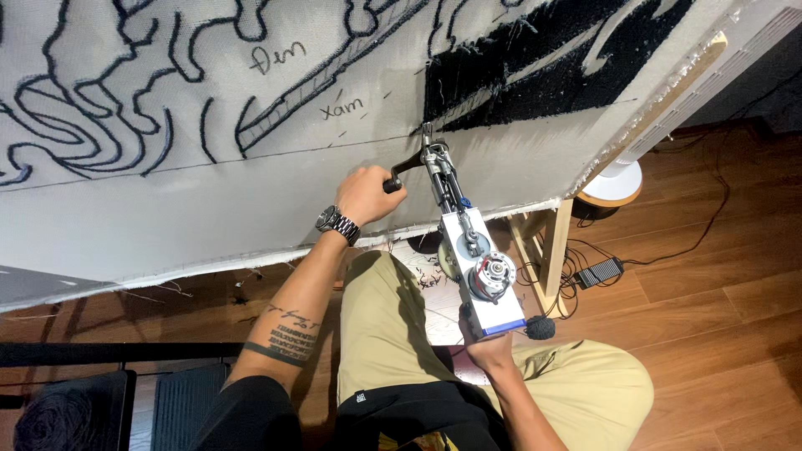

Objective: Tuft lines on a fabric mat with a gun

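This is a rug-tufting workshop, likely set up in a home room. A big backing cloth (251, 192) drawn with dark outlines stretches over a wooden frame (547, 242), a tufting gun (468, 250) is pressed against it, and yarn scraps and cables litter the wooden floor (718, 284).

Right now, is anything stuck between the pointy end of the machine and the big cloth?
Nothing visible. The tufting gun has its tip against the stretched cloth, just below the black tufted patch. The left hand grips its front handle, the right hand its rear.
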